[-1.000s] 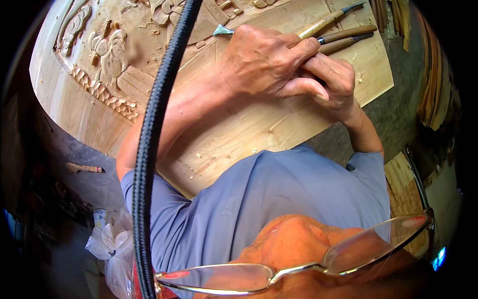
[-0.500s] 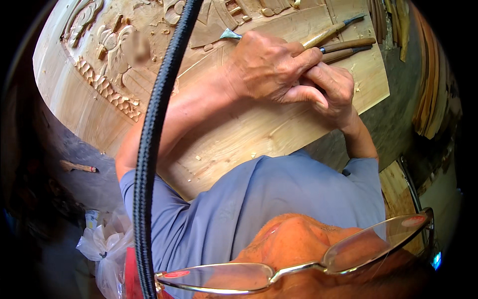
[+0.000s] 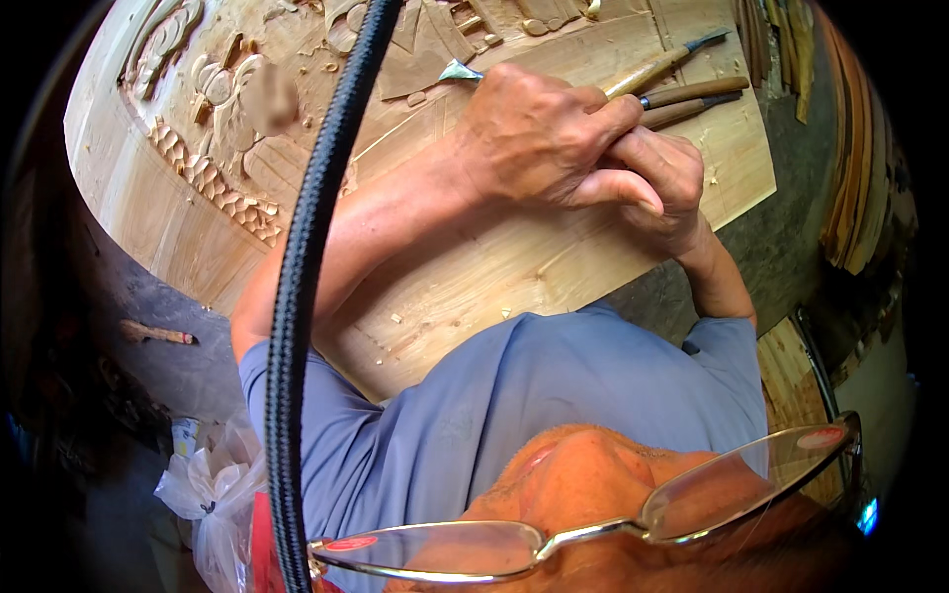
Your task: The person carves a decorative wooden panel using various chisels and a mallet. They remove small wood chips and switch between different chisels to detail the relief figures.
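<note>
My left hand (image 3: 544, 138) is closed in a fist over the carved wooden panel (image 3: 534, 262). From its far-left side sticks out the bright flared blade of a chisel (image 3: 460, 71), close to the edge of the carved relief. My right hand (image 3: 660, 178), also closed, presses against the left at the thumbs, in line with that tool. Both fists hide the chisel's handle. Just beyond the knuckles lie more tools: a chisel with a pale handle (image 3: 643, 75), one with a brown handle (image 3: 700, 91) and a dark-tipped one (image 3: 692, 107).
Raised scrolls (image 3: 222, 104) and a row of scalloped cuts (image 3: 213, 183) cover the panel's left part. Small chips (image 3: 397, 318) are scattered on it. A black braided cord (image 3: 314, 232) crosses the view. Wooden strips (image 3: 852, 178) stand at right; a plastic bag (image 3: 219, 484) is lower left.
</note>
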{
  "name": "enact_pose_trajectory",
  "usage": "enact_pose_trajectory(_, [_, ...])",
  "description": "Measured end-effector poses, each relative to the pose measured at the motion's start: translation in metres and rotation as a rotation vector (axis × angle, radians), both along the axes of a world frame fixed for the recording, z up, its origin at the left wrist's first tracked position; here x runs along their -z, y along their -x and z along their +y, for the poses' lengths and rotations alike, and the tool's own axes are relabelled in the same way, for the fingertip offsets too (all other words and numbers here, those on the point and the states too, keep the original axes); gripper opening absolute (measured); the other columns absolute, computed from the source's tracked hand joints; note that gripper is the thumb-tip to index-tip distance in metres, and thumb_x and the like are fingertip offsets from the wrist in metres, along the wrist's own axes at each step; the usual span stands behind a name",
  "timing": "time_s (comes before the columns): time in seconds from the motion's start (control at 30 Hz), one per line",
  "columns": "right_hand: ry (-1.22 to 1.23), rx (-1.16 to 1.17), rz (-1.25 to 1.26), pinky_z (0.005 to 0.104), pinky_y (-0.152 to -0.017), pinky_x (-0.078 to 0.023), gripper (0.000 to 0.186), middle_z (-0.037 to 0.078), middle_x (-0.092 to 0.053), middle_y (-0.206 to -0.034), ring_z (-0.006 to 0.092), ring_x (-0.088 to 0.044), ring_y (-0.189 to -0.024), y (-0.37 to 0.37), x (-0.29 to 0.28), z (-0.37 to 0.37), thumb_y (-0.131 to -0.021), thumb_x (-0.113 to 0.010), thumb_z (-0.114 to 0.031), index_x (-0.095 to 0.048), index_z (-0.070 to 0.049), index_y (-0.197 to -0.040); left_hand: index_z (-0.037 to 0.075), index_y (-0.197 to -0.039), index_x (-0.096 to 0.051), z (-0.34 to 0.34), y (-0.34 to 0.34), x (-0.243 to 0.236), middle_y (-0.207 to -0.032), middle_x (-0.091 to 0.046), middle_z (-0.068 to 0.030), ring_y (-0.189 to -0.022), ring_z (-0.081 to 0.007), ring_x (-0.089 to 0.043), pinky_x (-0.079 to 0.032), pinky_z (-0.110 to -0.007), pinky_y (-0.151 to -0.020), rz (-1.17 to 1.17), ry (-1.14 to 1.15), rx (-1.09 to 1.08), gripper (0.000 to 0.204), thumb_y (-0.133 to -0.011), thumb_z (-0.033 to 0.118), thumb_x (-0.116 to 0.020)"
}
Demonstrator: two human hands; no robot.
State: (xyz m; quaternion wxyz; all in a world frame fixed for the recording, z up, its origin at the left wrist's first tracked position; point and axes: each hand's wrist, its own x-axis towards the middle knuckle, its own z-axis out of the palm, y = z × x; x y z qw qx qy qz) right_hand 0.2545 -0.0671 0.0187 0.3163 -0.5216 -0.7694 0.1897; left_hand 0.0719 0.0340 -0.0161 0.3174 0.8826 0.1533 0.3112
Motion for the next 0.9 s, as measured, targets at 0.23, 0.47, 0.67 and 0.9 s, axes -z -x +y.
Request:
enact_pose_trajectory(0.23, [0.010,0.004,0.005,0.0378,-0.057,-0.052,0.027,0.010,-0.068,-0.077,0.0286,-0.069,-0.064,0.004,-0.004,0.002,-0.092,-0.078,-0.028,-0.076,-0.002,-0.098,0.014,-0.106,-0.075,-0.002,-0.001,0.002,-0.068,-0.067,-0.0029,-0.056,-0.0247,-0.068,-0.050,-0.037,-0.048,-0.016,-0.012,-0.034,0.068,-0.083,0.078,-0.072])
enact_pose_trajectory(0.47, [-0.007,0.000,0.011,0.0385,-0.057,-0.052,0.020,0.011,-0.067,-0.078,0.0293,-0.069,-0.065,0.005,-0.011,0.001,-0.087,-0.081,-0.016,-0.074,-0.002,-0.099,0.014,-0.100,-0.074,-0.001,0.002,-0.011,-0.067,-0.066,-0.0027,-0.054,-0.0243,-0.067,-0.049,-0.037,-0.047,0.010,-0.022,-0.039,0.067,-0.086,0.079,-0.069])
enact_pose_trajectory(0.67, [0.001,-0.005,0.028,0.0384,-0.058,-0.052,0.018,0.011,-0.067,-0.079,0.0302,-0.069,-0.066,0.006,-0.014,0.002,-0.084,-0.080,-0.010,-0.073,-0.002,-0.098,0.014,-0.093,-0.072,-0.002,-0.001,-0.012,-0.063,-0.064,-0.0024,-0.051,-0.0240,-0.065,-0.047,-0.037,-0.045,-0.017,-0.034,-0.067,0.064,-0.089,0.078,-0.067])
enact_pose_trajectory(0.9, [0.010,0.002,0.017,0.0377,-0.057,-0.052,0.014,0.011,-0.068,-0.080,0.0297,-0.069,-0.066,0.010,-0.014,-0.001,-0.083,-0.078,-0.003,-0.072,-0.001,-0.096,0.014,-0.076,-0.069,-0.005,-0.007,-0.006,-0.059,-0.066,-0.0047,-0.048,-0.0244,-0.067,-0.047,-0.037,-0.042,-0.056,-0.026,-0.112,0.065,-0.095,0.075,-0.062])
